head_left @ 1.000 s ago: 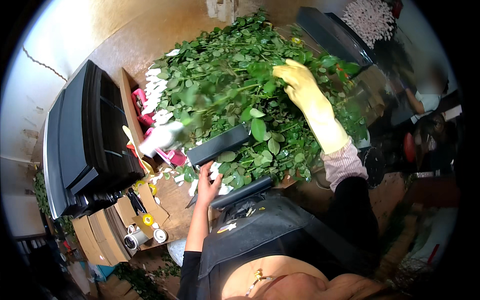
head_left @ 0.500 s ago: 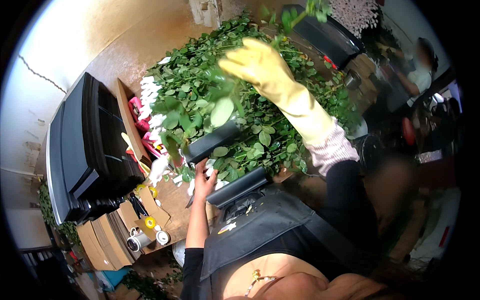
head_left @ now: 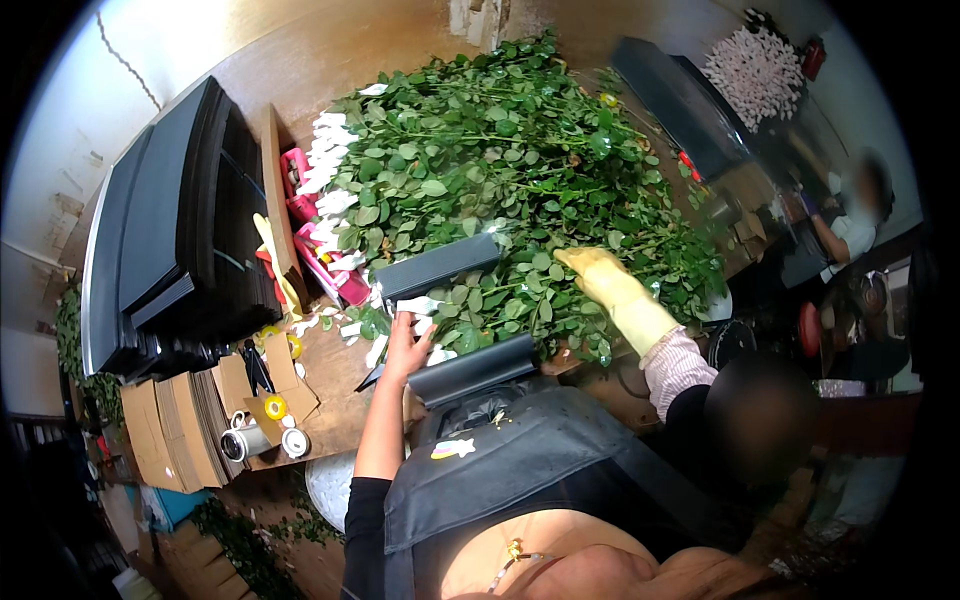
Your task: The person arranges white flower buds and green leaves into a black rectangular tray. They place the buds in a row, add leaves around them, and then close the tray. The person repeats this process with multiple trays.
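Observation:
A broad heap of leafy green stems [head_left: 470, 150] covers the table, with white covered heads [head_left: 330, 150] lined along its left side. Close in front of me stands a dark wrapper with two raised flaps, a far flap [head_left: 440, 266] and a near flap [head_left: 475, 370]; leafy stems lie between them. My bare left hand [head_left: 405, 348] is at the wrapper's left end, fingers apart, touching white heads [head_left: 420, 305]. My right hand [head_left: 597, 272], in a yellow rubber glove, is low over the stems right of the wrapper, its fingers bunched round a leafy stem that is mostly hidden.
Stacked black sheets [head_left: 180, 210] stand at the left beside pink holders [head_left: 305, 205] and a wooden board [head_left: 275, 190]. Flattened cardboard [head_left: 165, 430], yellow tape rolls [head_left: 275, 407] and a mug [head_left: 243, 440] sit nearer. A dark panel [head_left: 675, 105] and another person [head_left: 850, 235] are at the right.
My gloved right hand has come down from above the heap, toward me, bringing a leafy stem onto the wrapper. My left hand has stayed by the wrapper's end. The head view has shifted.

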Available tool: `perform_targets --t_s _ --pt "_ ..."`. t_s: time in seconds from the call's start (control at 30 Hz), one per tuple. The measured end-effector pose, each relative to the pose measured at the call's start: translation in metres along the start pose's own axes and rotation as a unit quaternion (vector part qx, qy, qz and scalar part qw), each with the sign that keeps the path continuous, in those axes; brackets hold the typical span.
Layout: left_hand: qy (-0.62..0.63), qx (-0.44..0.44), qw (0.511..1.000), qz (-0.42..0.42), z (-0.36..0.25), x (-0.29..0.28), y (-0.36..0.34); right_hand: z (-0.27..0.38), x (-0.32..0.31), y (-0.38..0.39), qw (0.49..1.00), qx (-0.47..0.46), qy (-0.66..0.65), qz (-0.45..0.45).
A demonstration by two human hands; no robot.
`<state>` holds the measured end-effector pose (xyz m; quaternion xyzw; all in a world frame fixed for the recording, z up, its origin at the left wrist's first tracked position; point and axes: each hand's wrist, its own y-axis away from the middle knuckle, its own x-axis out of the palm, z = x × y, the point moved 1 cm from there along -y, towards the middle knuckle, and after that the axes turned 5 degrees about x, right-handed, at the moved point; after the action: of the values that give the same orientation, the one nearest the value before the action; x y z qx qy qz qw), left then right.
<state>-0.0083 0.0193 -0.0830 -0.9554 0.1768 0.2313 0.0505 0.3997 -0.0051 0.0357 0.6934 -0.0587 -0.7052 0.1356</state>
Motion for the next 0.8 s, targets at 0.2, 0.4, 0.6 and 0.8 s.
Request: perform_targets --t_s 0.2,0.4,0.6,0.8 --pt "0.018 0.067 0.997 -0.019 -0.004 -0.003 0.003 0.074 -0.115 0.023 0.994 -0.044 -0.034 -0.092" --pt "-0.019 0.095 0.995 -0.03 -0.019 0.001 -0.002 0.205 -0.094 -0.011 0.986 0.021 -0.123 0.107" --pt "-0.064 0.045 0.997 -0.026 -0.018 -0.005 0.003 0.217 -0.054 -0.065 0.988 0.034 -0.012 0.152" --pt "-0.025 0.029 0.988 -0.15 -0.032 -0.006 -0.013 0.213 -0.013 -0.076 0.988 0.052 0.056 0.136"
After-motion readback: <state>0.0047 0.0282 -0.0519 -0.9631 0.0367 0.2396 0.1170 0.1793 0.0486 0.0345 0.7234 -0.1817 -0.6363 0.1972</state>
